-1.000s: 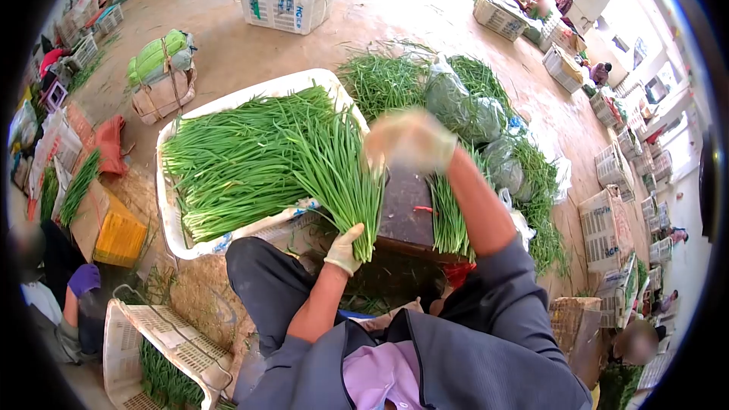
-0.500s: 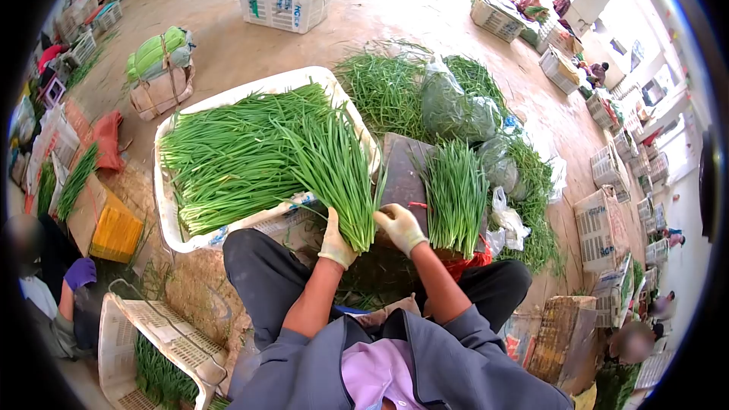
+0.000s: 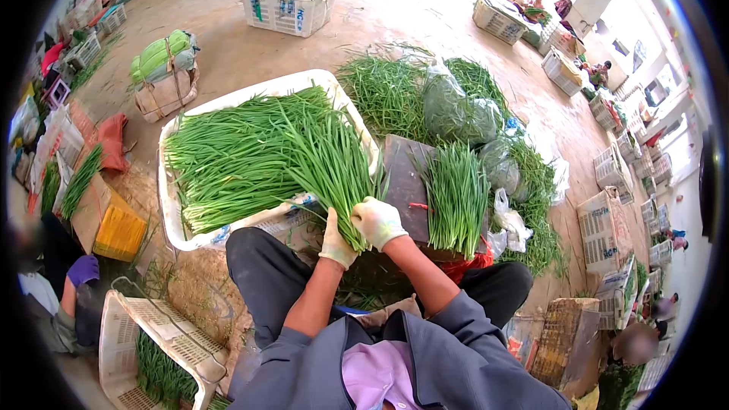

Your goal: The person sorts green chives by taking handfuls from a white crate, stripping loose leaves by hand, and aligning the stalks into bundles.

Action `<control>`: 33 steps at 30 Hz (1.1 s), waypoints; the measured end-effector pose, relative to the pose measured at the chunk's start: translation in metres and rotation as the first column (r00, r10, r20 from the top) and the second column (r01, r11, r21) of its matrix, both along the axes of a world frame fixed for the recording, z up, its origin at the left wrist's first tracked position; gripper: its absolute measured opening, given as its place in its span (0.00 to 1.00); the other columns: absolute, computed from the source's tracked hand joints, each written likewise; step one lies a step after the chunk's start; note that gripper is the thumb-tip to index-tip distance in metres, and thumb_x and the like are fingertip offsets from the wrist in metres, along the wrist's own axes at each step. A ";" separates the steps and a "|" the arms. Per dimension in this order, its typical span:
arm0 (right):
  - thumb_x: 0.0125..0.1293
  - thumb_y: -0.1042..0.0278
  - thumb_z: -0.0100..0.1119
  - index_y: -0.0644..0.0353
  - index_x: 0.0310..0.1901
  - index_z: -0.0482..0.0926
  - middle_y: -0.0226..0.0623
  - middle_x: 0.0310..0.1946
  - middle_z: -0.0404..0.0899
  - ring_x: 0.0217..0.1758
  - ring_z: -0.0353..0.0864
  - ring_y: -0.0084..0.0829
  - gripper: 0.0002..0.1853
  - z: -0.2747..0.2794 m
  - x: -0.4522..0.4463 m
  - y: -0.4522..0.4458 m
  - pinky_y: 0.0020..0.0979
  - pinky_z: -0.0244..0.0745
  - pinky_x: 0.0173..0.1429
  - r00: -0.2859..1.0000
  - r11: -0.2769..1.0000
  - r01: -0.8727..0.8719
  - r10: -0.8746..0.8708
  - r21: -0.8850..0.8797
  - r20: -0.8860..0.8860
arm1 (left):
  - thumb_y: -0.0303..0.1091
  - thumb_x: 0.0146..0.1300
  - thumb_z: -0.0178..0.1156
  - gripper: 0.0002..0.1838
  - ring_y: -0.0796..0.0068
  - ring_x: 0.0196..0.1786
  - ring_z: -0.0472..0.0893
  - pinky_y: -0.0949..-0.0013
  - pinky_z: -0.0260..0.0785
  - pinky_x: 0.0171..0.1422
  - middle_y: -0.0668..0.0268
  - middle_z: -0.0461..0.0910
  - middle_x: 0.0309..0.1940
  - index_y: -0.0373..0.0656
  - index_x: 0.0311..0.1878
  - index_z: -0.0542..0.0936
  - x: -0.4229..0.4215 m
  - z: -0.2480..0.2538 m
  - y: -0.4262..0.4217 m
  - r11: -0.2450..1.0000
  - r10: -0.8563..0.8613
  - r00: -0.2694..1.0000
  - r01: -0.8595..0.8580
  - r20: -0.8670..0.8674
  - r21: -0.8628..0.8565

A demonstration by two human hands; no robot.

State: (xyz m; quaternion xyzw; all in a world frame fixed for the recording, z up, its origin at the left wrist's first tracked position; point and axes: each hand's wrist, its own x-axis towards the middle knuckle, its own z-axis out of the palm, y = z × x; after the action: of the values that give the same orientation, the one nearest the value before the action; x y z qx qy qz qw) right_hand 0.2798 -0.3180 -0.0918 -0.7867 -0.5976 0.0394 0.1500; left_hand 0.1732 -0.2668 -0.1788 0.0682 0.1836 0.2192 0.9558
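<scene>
A loose bunch of long green stalks (image 3: 332, 163) leans over the near right edge of a white crate (image 3: 173, 222), which is filled with more of the same greens. Around the pale lower ends of the bunch my gloved left hand (image 3: 335, 241) is wrapped. My gloved right hand (image 3: 377, 222) is closed against the right side of those ends; what its fingertips pinch is too small to make out. Another bundle (image 3: 457, 201) lies on the dark block (image 3: 402, 182) to the right, beside a small red strip (image 3: 419, 206).
Piled greens (image 3: 383, 91) and plastic bags (image 3: 456, 110) lie beyond the block. A tipped crate (image 3: 171, 334) is at the lower left, near a co-worker's purple-gloved hand (image 3: 83, 269). A filled crate (image 3: 292, 14) stands farther off.
My right hand has come back from over the block and moved left onto the stalk ends, closing there. My left hand has kept hold of the bunch.
</scene>
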 end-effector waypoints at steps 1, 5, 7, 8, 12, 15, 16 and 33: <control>0.58 0.62 0.65 0.55 0.30 0.85 0.40 0.31 0.81 0.37 0.83 0.44 0.07 0.004 0.003 0.003 0.42 0.79 0.43 0.995 0.995 0.051 -0.042 0.091 -0.095 | 0.68 0.72 0.38 0.37 0.61 0.66 0.74 0.55 0.68 0.69 0.65 0.74 0.66 0.52 0.71 0.69 0.000 0.003 -0.001 1.000 0.017 1.000 -0.017 0.019 -0.005; 0.58 0.64 0.66 0.57 0.33 0.86 0.40 0.31 0.82 0.35 0.83 0.43 0.07 0.017 0.018 0.009 0.39 0.79 0.44 0.900 0.935 0.164 -0.011 0.314 -0.436 | 0.69 0.73 0.36 0.37 0.62 0.65 0.75 0.54 0.69 0.68 0.65 0.74 0.66 0.53 0.71 0.68 0.001 0.006 -0.003 0.999 0.048 0.998 -0.047 0.047 -0.022; 0.58 0.63 0.66 0.56 0.32 0.85 0.40 0.30 0.82 0.36 0.83 0.43 0.07 0.022 0.022 0.007 0.39 0.79 0.44 0.863 0.921 0.200 -0.005 0.334 -0.505 | 0.69 0.72 0.36 0.37 0.61 0.65 0.75 0.54 0.69 0.68 0.65 0.74 0.66 0.52 0.71 0.69 0.001 0.008 -0.002 0.998 0.062 0.996 -0.060 0.058 -0.030; 0.58 0.63 0.66 0.56 0.33 0.85 0.40 0.31 0.81 0.37 0.83 0.43 0.07 0.021 0.025 0.005 0.40 0.79 0.44 0.927 0.955 0.048 0.066 0.292 -0.369 | 0.69 0.72 0.36 0.37 0.61 0.65 0.75 0.54 0.69 0.68 0.65 0.75 0.65 0.52 0.71 0.69 0.001 0.007 -0.002 0.998 0.061 0.998 -0.060 0.035 -0.032; 0.59 0.62 0.65 0.54 0.35 0.86 0.38 0.33 0.81 0.40 0.83 0.43 0.07 0.011 0.015 -0.004 0.40 0.79 0.46 0.991 0.992 -0.125 0.124 -0.021 -0.051 | 0.70 0.72 0.35 0.38 0.62 0.64 0.76 0.54 0.70 0.67 0.65 0.75 0.65 0.52 0.70 0.70 0.000 -0.003 0.000 1.000 0.014 0.999 -0.014 0.052 -0.017; 0.60 0.63 0.63 0.53 0.33 0.85 0.37 0.33 0.80 0.40 0.83 0.43 0.05 -0.005 0.014 0.002 0.42 0.79 0.45 0.997 0.993 -0.081 0.082 -0.085 0.004 | 0.70 0.72 0.35 0.38 0.62 0.64 0.76 0.55 0.69 0.68 0.65 0.75 0.65 0.52 0.70 0.70 -0.001 0.002 0.000 0.999 0.021 1.000 -0.020 0.015 -0.047; 0.60 0.63 0.63 0.53 0.31 0.84 0.39 0.33 0.80 0.40 0.83 0.44 0.05 -0.009 0.014 0.004 0.43 0.79 0.44 0.997 0.993 -0.075 0.075 -0.090 -0.001 | 0.70 0.72 0.35 0.38 0.62 0.64 0.76 0.55 0.69 0.68 0.65 0.75 0.65 0.52 0.70 0.70 -0.002 0.004 -0.001 0.998 0.026 1.000 -0.026 0.012 -0.049; 0.59 0.75 0.67 0.62 0.35 0.84 0.38 0.30 0.80 0.30 0.81 0.33 0.03 0.065 0.031 0.011 0.32 0.77 0.38 0.883 0.793 0.297 -0.016 0.532 -0.469 | 0.68 0.73 0.36 0.38 0.60 0.66 0.75 0.52 0.67 0.71 0.64 0.73 0.67 0.49 0.72 0.67 -0.003 0.028 -0.004 0.997 0.072 0.992 -0.070 0.099 -0.019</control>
State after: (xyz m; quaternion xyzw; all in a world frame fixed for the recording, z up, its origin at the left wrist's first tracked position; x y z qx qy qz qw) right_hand 0.3107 -0.3067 -0.0270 -0.7187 -0.4607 0.0158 0.5205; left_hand 0.1702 -0.2705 -0.1505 0.0434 0.1397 0.2548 0.9559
